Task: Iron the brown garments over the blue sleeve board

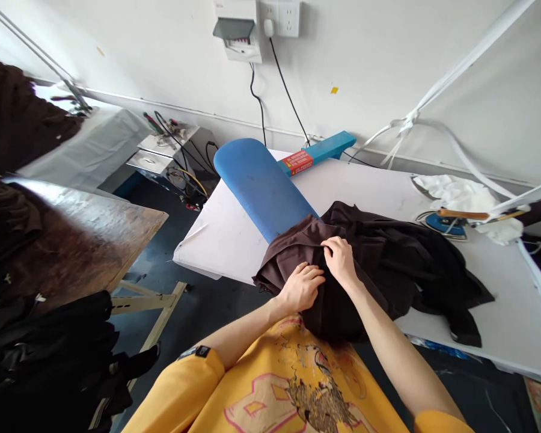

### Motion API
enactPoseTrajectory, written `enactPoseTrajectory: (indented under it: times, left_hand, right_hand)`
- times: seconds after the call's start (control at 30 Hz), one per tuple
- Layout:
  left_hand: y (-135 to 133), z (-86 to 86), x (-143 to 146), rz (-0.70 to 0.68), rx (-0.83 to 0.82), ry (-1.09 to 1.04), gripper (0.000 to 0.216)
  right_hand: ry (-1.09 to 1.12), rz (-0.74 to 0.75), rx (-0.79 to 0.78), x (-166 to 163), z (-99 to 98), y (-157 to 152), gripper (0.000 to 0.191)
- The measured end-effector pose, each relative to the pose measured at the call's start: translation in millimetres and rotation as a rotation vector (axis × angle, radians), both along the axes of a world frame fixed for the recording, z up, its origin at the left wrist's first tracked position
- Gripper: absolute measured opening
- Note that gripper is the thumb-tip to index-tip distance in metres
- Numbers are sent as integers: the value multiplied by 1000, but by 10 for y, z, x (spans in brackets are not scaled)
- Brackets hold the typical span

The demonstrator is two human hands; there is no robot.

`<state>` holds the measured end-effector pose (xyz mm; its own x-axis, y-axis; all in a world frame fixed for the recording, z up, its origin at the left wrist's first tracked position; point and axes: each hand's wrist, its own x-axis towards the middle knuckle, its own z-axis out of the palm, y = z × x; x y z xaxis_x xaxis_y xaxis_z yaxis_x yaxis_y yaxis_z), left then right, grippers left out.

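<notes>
A dark brown garment [293, 243] lies over the near end of a padded blue pressing board [261, 186] and spreads right across the white table. My right hand [339, 257] pinches the cloth on top, thumb and fingers together. Just left of it and nearer my body, my left hand [300, 287] presses on the same garment with its fingers bent into the fabric; its fingertips are partly hidden. Folds of the garment hang down against my yellow shirt.
An iron [446, 224] with a wooden handle rests at right beside a crumpled white cloth [460, 195]. Behind the board is a blue arm [329, 146] with a red label. Left are a brown tabletop [81, 240], a metal machine [162, 150] and piled dark clothes [49, 355].
</notes>
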<state>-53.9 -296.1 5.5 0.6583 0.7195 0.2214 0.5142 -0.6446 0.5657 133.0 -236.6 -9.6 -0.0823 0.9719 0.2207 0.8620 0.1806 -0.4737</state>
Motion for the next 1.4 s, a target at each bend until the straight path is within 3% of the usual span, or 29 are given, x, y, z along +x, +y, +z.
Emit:
enactPoseTrajectory:
  times: [0.1, 0.17, 0.37, 0.43, 0.57, 0.73, 0.9, 1.03, 1.07, 1.17, 1.2, 1.27, 1.33, 1.4]
  left_hand:
    - [-24, -58, -198, -43, -69, -3, 35]
    - [55, -76, -364, 50, -115, 7, 32]
    - [370, -244, -775, 692, -53, -122, 30]
    - [420, -355, -841, 854, -142, -176, 33]
    - [443, -497, -883, 869, -358, -192, 30]
    - [594, -351, -969, 944, -249, -191, 28]
    - [829, -143, -882, 857, -124, -29, 13]
    - [663, 91, -604, 865, 41, -75, 15]
    - [574, 155, -505, 785, 60, -94, 17]
    - [295, 281, -158, 369, -35, -34, 16]
    - [218, 287, -35, 260, -68, 25, 16]
    - [117, 243, 196, 174, -81, 144, 22]
    - [95, 157, 349, 188, -61, 199, 18]
    - [141, 85, 328, 228, -69, 145, 8]
  right_hand:
    - [-28, 44, 106, 45, -4, -296, 33]
    - [-57, 50, 179, 76, -26, -482, 42]
    - [-185, 38, 200, 128, -59, -1034, 46]
    - [-205, 95, 195, 147, -55, -1204, 42]
    - [-209, 127, 183, 264, -36, -1434, 35]
    - [-194, 151, 171, 547, -21, -1574, 32]
    - [-161, 151, 137, 647, 83, -1627, 31]
    - [-10, 283, 137, 458, 254, -1609, 34]
    - [26, 345, 124, 391, 282, -1606, 36]
    - [72, 510, 61, 199, 285, -1615, 34]
    - [72, 550, 40, 151, 263, -1622, 32]
    - [71, 590, 11, 90, 208, -1632, 30]
    - [77, 597, 2, 72, 169, -1632, 28]
    - [86, 594, 1, 78, 164, -1625, 28]
